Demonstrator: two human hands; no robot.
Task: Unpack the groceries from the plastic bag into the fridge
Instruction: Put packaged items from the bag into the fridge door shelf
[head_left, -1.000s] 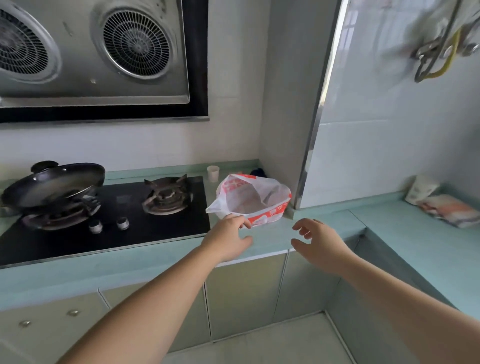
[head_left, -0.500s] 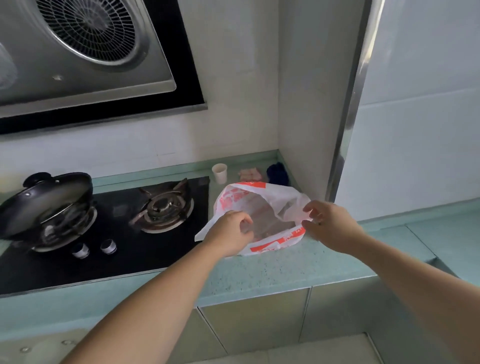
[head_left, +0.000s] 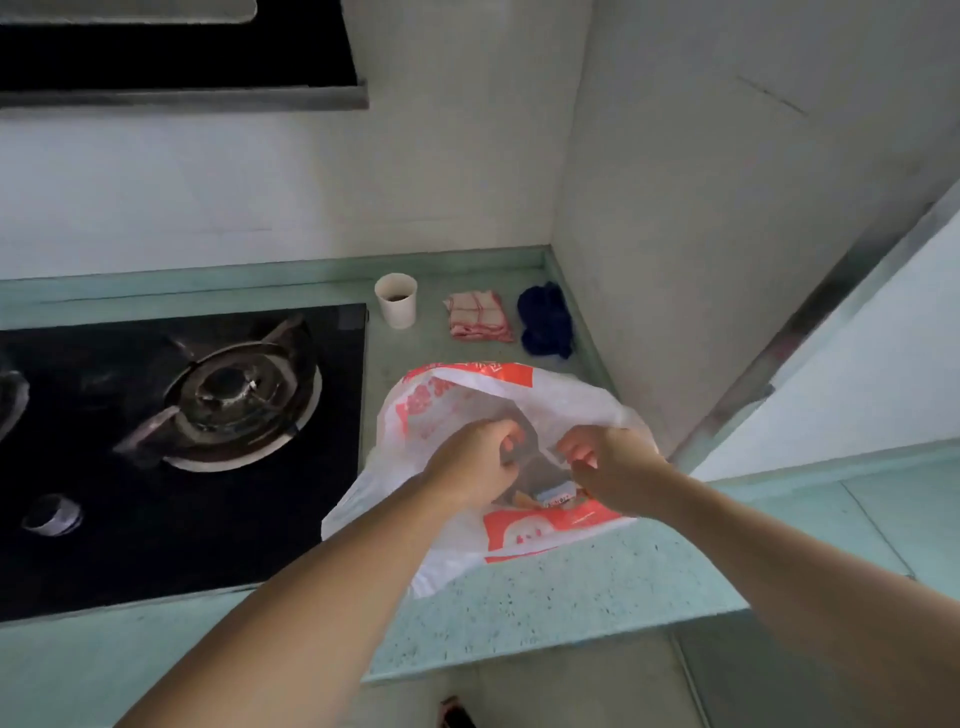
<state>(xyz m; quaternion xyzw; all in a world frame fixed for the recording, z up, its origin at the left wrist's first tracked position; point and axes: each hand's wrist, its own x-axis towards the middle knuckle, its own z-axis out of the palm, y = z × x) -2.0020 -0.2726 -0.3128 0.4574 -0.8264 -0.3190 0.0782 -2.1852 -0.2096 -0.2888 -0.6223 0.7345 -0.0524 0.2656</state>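
Note:
A white plastic bag (head_left: 441, 410) with red print lies on the pale green counter (head_left: 571, 592), right of the stove. My left hand (head_left: 475, 467) grips the bag's left rim, fingers curled on the plastic. My right hand (head_left: 613, 470) pinches the right rim, and the two hands hold the mouth apart. Inside the opening I see a packaged item (head_left: 553, 496) with a blue and orange label, partly hidden by my hands. No fridge is in view.
A black gas stove (head_left: 171, 441) with a burner (head_left: 234, 400) fills the left. At the back stand a white paper cup (head_left: 396, 300), a folded red-and-white cloth (head_left: 479, 315) and a dark blue cloth (head_left: 546, 320). A tiled wall corner rises on the right.
The view has dropped and moved closer to the bag. Both hands went from reaching, to touching the bag's rim, to gripping it and drawing the mouth apart.

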